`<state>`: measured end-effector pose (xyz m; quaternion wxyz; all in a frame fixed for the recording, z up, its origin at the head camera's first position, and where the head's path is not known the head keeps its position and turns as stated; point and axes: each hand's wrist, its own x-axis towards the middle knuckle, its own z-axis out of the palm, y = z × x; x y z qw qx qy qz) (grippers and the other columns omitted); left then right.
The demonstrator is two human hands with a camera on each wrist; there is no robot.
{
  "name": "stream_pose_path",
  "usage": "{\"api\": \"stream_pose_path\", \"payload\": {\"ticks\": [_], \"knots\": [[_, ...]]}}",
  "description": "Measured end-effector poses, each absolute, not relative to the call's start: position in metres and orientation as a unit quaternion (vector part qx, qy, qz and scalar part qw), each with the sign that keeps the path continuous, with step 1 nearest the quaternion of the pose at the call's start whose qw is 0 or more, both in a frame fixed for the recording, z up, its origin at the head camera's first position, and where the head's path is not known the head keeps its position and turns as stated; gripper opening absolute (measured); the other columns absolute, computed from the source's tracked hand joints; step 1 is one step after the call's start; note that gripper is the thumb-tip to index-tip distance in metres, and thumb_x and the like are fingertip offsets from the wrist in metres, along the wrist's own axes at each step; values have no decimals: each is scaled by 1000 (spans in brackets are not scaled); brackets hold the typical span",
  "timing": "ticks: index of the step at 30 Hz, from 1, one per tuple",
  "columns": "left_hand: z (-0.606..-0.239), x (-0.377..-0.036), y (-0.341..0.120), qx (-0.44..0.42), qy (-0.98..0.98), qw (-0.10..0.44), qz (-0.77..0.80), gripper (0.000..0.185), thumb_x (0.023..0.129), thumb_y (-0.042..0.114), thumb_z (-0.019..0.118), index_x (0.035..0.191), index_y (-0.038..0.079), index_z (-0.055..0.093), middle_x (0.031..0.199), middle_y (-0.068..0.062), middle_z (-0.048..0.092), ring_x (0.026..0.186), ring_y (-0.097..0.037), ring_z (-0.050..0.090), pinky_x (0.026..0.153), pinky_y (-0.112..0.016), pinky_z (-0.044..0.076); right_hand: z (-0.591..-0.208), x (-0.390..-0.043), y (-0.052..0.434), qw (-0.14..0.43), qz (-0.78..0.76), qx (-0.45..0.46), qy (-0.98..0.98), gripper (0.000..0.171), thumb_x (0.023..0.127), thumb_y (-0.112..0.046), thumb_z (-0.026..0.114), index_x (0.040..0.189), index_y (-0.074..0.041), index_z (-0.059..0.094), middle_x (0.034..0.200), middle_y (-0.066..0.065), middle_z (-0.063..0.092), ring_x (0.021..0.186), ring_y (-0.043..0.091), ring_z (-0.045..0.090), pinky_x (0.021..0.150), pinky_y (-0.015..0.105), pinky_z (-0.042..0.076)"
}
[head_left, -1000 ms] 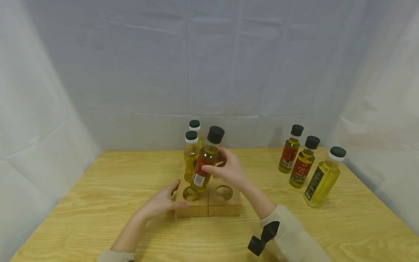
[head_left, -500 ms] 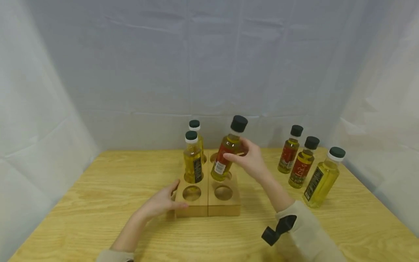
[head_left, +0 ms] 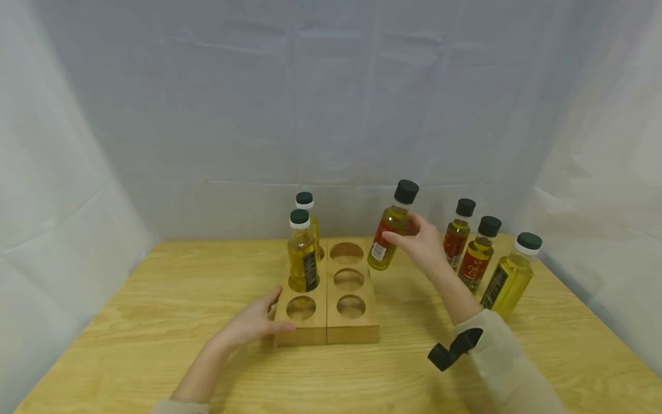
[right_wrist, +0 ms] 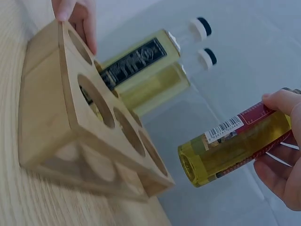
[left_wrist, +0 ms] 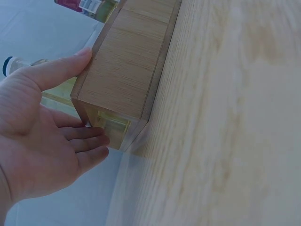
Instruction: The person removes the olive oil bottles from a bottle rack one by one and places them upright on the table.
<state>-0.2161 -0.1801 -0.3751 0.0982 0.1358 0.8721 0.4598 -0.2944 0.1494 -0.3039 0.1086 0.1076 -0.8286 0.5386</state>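
Note:
My right hand [head_left: 423, 244] grips an oil bottle [head_left: 387, 233] with a red label and black cap. It is tilted, in the air beyond the right side of the wooden bottle rack [head_left: 353, 333]. In the right wrist view its base points toward the rack's round holes. My left hand [head_left: 253, 319] touches the rack's front left corner, thumb on the top front edge. In the left wrist view its nearly straight fingers [left_wrist: 89, 141] lie at the rack's end. Two green-capped oil bottles, a nearer one [head_left: 301, 253] and a farther one [head_left: 305, 200], stand in the left row.
On the right of the table [head_left: 155, 299] stand two black-capped, red-labelled bottles, one farther back [head_left: 455, 238] and one nearer [head_left: 474, 261]. Beside them is a green-capped yellow oil bottle [head_left: 509, 282]. A white cloth [head_left: 248, 115] hangs behind the table.
My right hand has carried the red-labelled bottle rightward and up, from over the rack's front left hole, across the right row, to past its right edge. My left hand stays at the corner.

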Motion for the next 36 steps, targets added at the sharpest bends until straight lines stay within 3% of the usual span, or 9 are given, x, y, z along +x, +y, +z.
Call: {"api": "stream_pose_path", "payload": {"ticks": [12,36], "knots": [[-375,-215,-181,138,875,90,454,103,75,33,76,141,-14,13,145,-33,17,129,-50,23,106,-56,21,-322,-317,172,139,499,48,-854,70,81,-38,71,136,-5,44,122,17,55,112,32,53,91,45,46],[-376,-215,-180,131,872,96,463,102,76,30,76,142,-13,13,146,-32,17,131,-48,21,107,-55,20,-351,-350,192,116,478,-1,-871,69,84,-28,69,138,2,39,129,24,49,115,38,49,97,47,41]]}}
